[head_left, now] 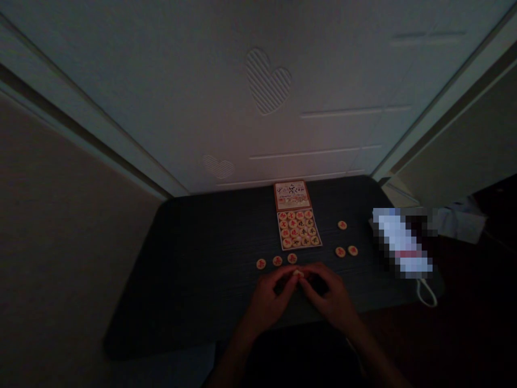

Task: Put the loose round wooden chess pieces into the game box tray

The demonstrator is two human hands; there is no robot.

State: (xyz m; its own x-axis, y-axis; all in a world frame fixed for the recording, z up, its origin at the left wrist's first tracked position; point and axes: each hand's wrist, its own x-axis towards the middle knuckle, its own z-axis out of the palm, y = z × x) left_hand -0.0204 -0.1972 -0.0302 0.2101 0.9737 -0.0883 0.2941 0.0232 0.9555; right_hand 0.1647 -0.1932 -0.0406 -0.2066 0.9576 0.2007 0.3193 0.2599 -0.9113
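Mid-sorting, by the look of it: left hand and right hand, fingertips meeting, grip pinched together on one round game piece at 6 o'clock of the open box on the bench; next likely needing careful placing.

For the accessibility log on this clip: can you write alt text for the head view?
Two hands, left hand and right hand, meet over one round game piece on a dark table. Beyond lie a row of three pieces, an open box of pieces and three loose pieces to the right.
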